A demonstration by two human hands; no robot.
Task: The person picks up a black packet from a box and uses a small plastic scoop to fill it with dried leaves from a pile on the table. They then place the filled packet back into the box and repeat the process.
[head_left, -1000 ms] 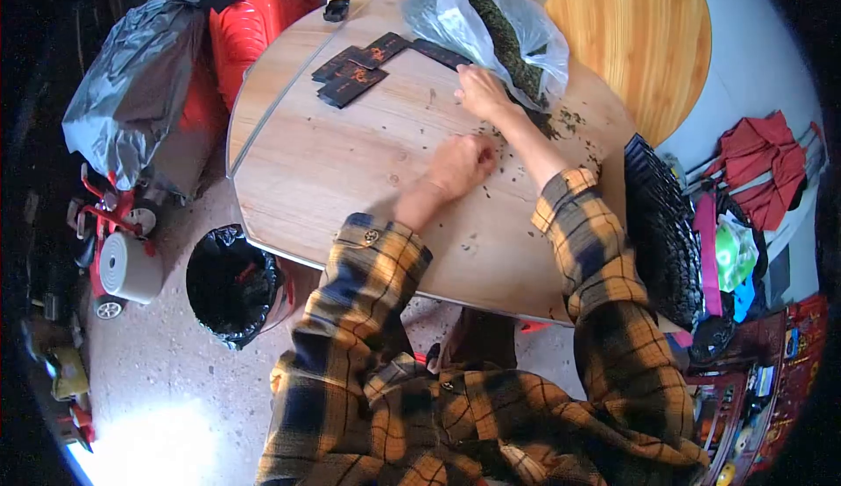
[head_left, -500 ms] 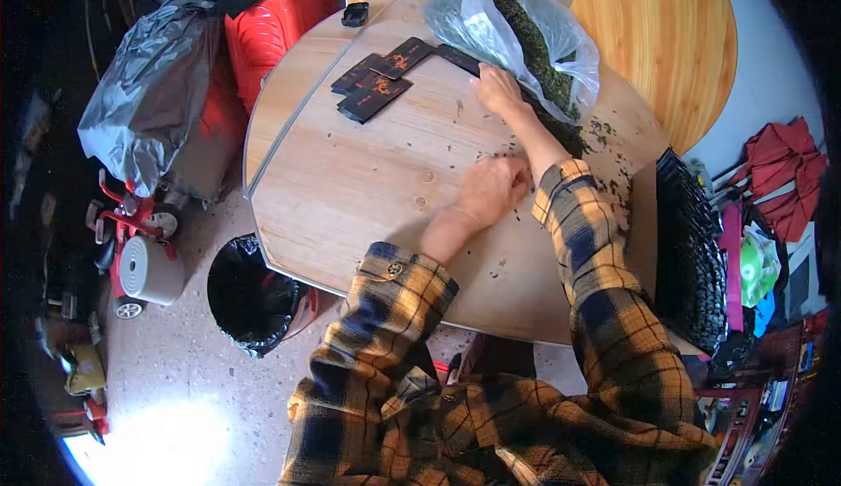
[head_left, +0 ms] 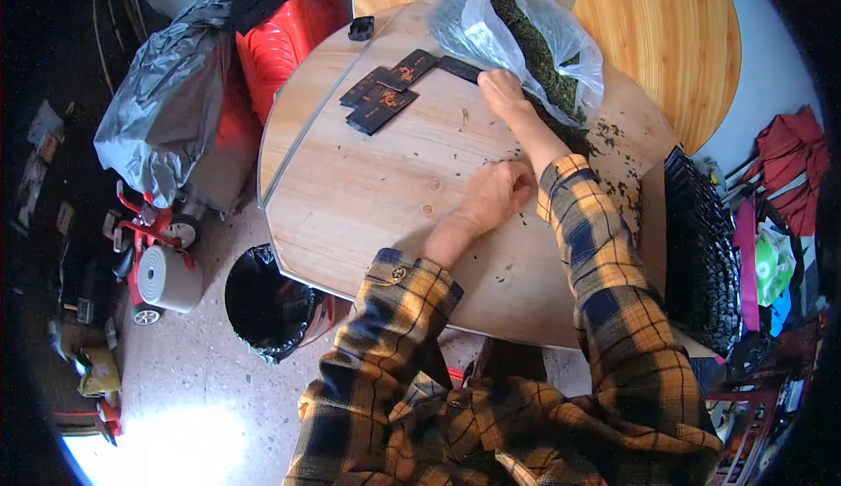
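My left hand [head_left: 496, 195] rests low over the middle of the wooden table [head_left: 350, 197], its fingers curled in toward the thumb; whatever they hold is hidden. Farther out, my right hand [head_left: 503, 97] has its fingers closed at the right end of a flat black packet [head_left: 459, 68], and the fingertips' contents are out of sight. Just beyond it lies an open clear plastic bag [head_left: 477, 26] with dark green dried leaves [head_left: 534, 43] in it. Several black packets with orange print [head_left: 383, 109] overlap to the left.
Loose leaf bits [head_left: 618, 148] are scattered on the table's right side. A black woven tray [head_left: 696, 249] stands at the right edge. A small black object [head_left: 361, 28] sits at the far left. A black-lined bin [head_left: 263, 306] is on the floor below the table's left edge.
The whole view has shifted slightly right and down. Both hands keep nearly the same places over the table, and the packets and bag lie as before.
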